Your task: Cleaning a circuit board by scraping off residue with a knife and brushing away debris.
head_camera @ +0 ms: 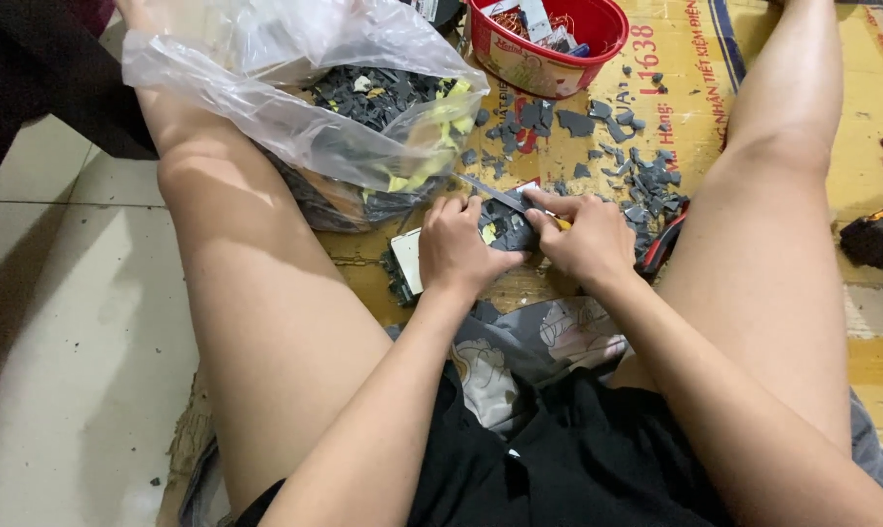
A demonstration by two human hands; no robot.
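While a small dark grey block (pixel 508 230) sits pinned at frame centre, the left hand (pixel 455 249) clamps it to the cardboard sheet (pixel 690 68) and the right hand (pixel 586 237) closes round a thin metal blade (pixel 492 192) set against it. Scattered grey fragments (pixel 625 161) lie to the upper right; a clear plastic bag of dark scraps (pixel 363 107) remains full, upper left, beside a red plastic bowl (pixel 544 44).
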